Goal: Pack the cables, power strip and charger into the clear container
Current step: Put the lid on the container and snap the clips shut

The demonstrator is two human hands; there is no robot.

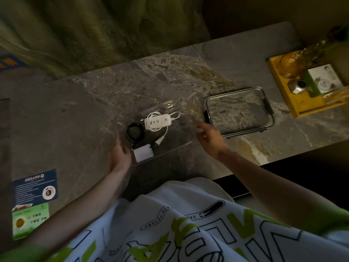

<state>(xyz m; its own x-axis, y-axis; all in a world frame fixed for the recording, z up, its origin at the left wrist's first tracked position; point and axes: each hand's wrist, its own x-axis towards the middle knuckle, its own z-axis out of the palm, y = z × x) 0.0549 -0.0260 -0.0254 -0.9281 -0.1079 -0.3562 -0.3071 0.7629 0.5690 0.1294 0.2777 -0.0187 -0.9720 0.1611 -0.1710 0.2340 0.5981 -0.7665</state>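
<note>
Clear rectangular plastic container (186, 138) sits on the dark marbled stone tabletop (75, 114), long axis running from near-left to far-right, between the two hands: left hand (120, 155) against its near-left corner, grip slack and fingers spread, right hand (208, 136) just beside its right wall, grip released, holding nothing. Inside lie a white oblong power strip (158, 122) with its looped white cord, long axis pointing far-right, a coiled black cable (134, 132) left of it, and a white square charger (143, 153) at the near corner. Clear lid with dark clips (239, 112) lies flat on the tabletop, to the right, apart from the container.
</note>
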